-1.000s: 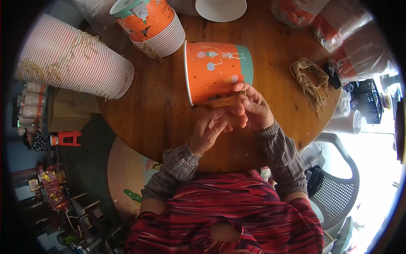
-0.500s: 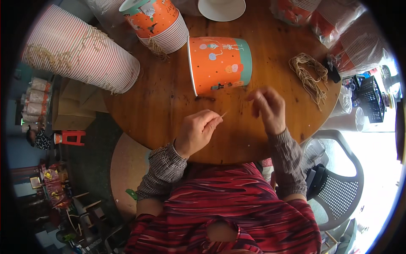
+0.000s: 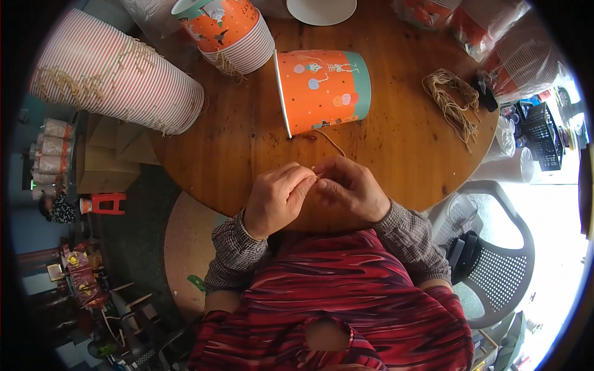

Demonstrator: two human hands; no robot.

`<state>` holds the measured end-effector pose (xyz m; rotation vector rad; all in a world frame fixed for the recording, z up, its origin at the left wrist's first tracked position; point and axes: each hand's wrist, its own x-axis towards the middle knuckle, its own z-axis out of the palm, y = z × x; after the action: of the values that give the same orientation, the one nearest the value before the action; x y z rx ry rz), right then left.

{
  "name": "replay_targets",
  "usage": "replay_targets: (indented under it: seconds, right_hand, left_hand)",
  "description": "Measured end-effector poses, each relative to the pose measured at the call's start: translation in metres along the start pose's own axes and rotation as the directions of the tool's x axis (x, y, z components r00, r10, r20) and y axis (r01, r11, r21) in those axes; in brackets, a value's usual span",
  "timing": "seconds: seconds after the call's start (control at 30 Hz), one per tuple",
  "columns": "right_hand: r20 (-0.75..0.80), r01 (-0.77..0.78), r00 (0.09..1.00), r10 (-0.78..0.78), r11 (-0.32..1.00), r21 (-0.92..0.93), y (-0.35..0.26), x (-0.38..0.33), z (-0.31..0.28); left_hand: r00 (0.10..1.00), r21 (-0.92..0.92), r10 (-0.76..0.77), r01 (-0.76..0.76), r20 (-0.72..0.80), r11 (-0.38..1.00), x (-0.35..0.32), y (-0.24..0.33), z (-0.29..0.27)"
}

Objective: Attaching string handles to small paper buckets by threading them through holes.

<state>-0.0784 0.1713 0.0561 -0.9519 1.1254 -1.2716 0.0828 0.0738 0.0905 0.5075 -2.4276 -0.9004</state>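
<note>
Over the near part of the round wooden table, my left hand (image 3: 281, 196) pinches a thin tan cord (image 3: 331, 142) between thumb and fingers. My right hand (image 3: 351, 188) meets it there, its fingertips closed at the cord's end. From the hands the cord appears to run up toward an orange paper bucket (image 3: 323, 93), though part of it is hidden by my fingers. This bucket lies on its side just beyond the hands, with its white rim to the left and a green band to the right. Skeleton and pumpkin pictures decorate it.
A bundle of tan cords (image 3: 450, 102) lies at the table's right. Long stacked striped buckets (image 3: 124, 71) lie at the left, beside another orange bucket stack (image 3: 229, 34). A white round lid or bowl (image 3: 322, 9) is at the far edge. Bagged buckets (image 3: 523, 65) stand far right; a grey chair (image 3: 501, 266) is beside me.
My right hand has moved left and down to meet my left hand. A length of cord now shows between the bucket and my hands.
</note>
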Motion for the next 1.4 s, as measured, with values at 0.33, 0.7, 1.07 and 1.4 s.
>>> replay_targets:
  seconds: [0.33, 0.7, 1.07, 1.4]
  right_hand:
    - [-0.13, 0.084, 0.985, -0.113, 0.974, -0.212, -0.002, -0.003, -0.001]
    - [-0.162, 0.151, 0.959, -0.235, 0.9, -0.409, 0.003, -0.003, 0.003]
    - [-0.164, 0.11, 0.971, -0.173, 0.936, -0.335, 0.004, -0.001, 0.004]
    - [-0.269, 0.181, 0.931, -0.245, 0.953, -0.244, 0.009, 0.002, -0.005]
  left_hand:
    - [0.953, -0.453, -0.301, 0.27, 0.004, 0.85, -0.013, -0.02, 0.0]
    - [0.956, -0.245, -0.258, 0.218, -0.142, 0.945, -0.007, -0.01, 0.027]
    - [0.977, -0.12, -0.076, 0.053, -0.197, 0.991, -0.01, -0.011, 0.023]
    - [0.937, -0.344, -0.242, 0.147, -0.251, 0.927, -0.018, -0.028, 0.012]
